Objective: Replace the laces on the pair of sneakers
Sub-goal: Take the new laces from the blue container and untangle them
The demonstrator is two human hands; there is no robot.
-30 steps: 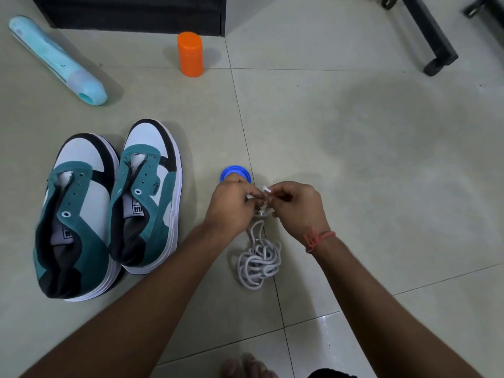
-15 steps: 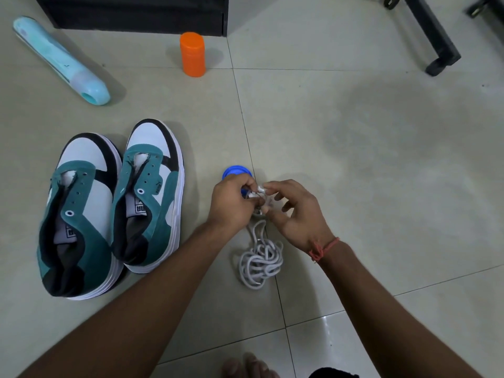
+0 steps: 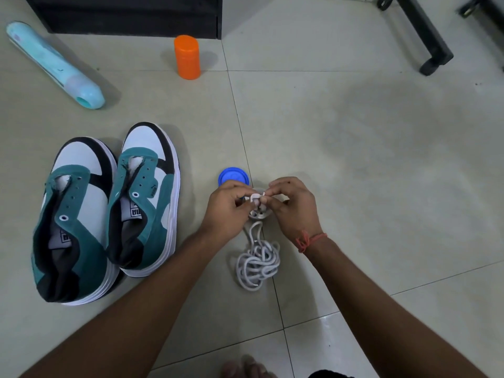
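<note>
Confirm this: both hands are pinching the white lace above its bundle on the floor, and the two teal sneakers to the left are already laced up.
Not quite. The head view shows both teal sneakers with bare eyelets and no laces. The rest holds: the left hand and right hand pinch the white lace above its bundle on the floor.

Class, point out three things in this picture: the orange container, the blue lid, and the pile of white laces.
orange container [image 3: 187,57], head view, middle of its upright side.
blue lid [image 3: 233,176], head view, centre of its top.
white laces [image 3: 258,261], head view, middle of the tangled pile on the floor.
</note>
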